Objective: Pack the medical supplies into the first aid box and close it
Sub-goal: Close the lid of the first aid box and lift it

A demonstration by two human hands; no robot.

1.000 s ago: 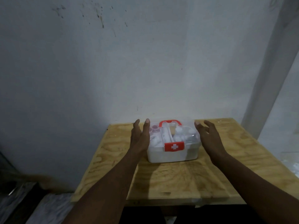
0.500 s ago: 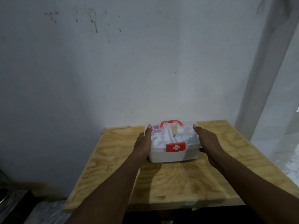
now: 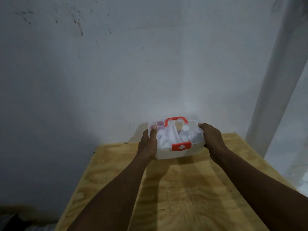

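Observation:
The first aid box is white with a clear lid, a red handle and a red latch bearing a white cross. Its lid is down, and small bottles and white supplies show through it. My left hand grips the box's left side, thumb on the lid. My right hand grips its right side. The box looks lifted and tilted toward me, above the far part of the wooden table.
A white wall rises directly behind the table. A pale pillar or door frame stands at the right. The floor shows dark at the lower left and pale at the right of the table.
My hands were open beside the box, then closed on its two sides. The box has come up off the table between them.

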